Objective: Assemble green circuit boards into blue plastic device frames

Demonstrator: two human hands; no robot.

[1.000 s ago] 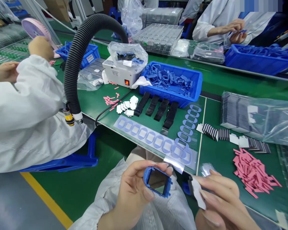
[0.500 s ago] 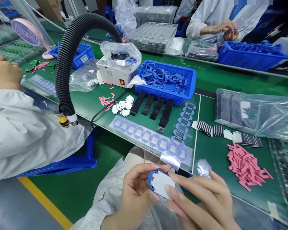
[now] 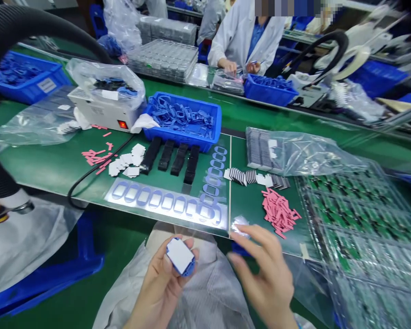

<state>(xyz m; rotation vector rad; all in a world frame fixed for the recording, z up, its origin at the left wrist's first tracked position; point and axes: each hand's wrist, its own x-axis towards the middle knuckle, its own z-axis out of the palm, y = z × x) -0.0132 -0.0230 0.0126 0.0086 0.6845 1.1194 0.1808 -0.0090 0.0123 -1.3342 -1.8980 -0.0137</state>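
Blue frame (image 3: 188, 269) with a white card (image 3: 180, 256) on it: we see it above the lap (image 3: 212, 278), card side facing up, long axis slanting upper left to lower right. Left hand (image 3: 165, 279) is palm-up, thumb and fingers gripping the edges. Right hand (image 3: 267, 270) is released, fingers spread, near clear plastic (image 3: 239, 223); we can't tell if they touch.
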